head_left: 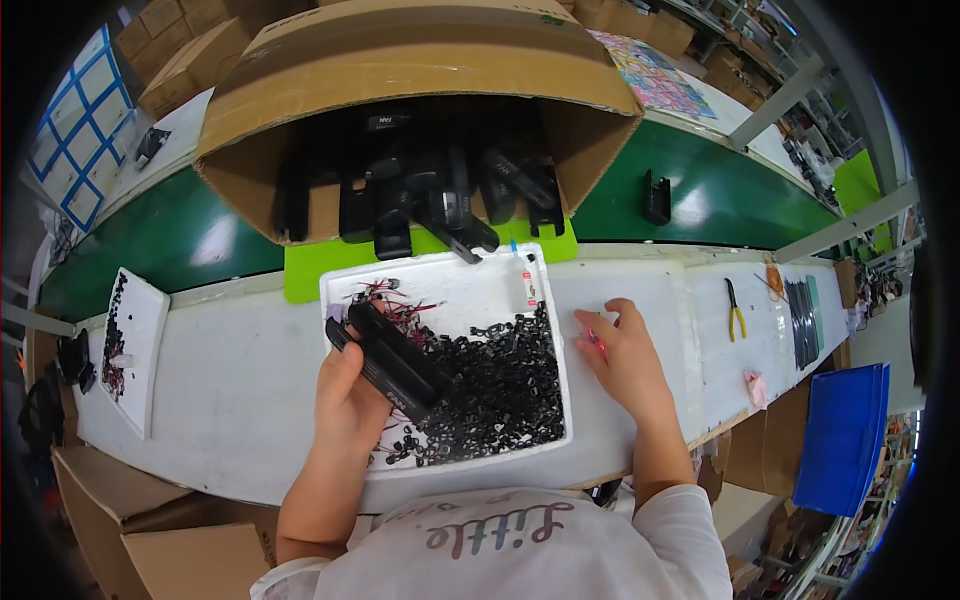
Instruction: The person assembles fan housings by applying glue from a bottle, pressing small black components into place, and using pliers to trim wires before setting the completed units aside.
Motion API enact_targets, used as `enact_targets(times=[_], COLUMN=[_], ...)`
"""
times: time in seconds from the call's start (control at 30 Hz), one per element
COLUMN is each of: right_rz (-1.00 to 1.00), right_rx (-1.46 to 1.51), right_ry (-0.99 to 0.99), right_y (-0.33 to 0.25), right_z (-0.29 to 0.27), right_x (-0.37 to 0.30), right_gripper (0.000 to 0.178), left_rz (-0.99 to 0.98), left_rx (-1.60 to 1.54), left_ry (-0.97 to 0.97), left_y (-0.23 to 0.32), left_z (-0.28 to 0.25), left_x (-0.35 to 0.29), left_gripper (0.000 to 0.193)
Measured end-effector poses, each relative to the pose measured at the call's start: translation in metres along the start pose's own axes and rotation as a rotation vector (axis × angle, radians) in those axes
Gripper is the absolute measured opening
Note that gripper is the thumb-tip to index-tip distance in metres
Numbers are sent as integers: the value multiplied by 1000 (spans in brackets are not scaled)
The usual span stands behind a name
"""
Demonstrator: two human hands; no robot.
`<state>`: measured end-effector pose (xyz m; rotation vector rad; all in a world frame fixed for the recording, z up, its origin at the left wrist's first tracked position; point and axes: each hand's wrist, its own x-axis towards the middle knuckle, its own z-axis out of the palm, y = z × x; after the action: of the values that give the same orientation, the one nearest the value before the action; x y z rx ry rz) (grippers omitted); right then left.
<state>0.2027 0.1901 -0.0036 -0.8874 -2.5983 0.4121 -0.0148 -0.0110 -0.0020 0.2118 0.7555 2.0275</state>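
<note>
Left hand grips black casing over tray, looks unfinished; right hand, right of tray, pinching something pink. Plenty more casings in box beyond tray!

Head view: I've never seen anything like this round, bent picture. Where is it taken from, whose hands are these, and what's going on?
There's no robot here. A person wears a wide fisheye camera on the head, looking down, so straight edges curve and the corners go dark. The bare hands are that person's own. The left hand holds a black casing over a white tray. The right hand, beside the tray, holds a small reddish thing, too small to identify. In the tray lie many small black parts and some wired pieces. Behind it, a cardboard box lies open, with more black casings inside.
</note>
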Motion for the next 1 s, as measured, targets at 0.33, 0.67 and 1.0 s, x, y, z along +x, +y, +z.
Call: enact_targets(times=[0.33, 0.67, 1.0], right_rz=[-468, -280, -198], right_rx=[86, 505, 690], right_ry=[-44, -186, -136], right_y=[-73, -79, -94], right_z=[38, 27, 9], right_x=[53, 46, 33], right_gripper=[14, 8, 8], left_rz=[-220, -248, -238], left_rx=[-27, 188, 156], left_ry=[1, -209, -234], left_y=[-9, -16, -19], left_z=[23, 6, 9], left_x=[-10, -13, -17], left_gripper=[42, 51, 67])
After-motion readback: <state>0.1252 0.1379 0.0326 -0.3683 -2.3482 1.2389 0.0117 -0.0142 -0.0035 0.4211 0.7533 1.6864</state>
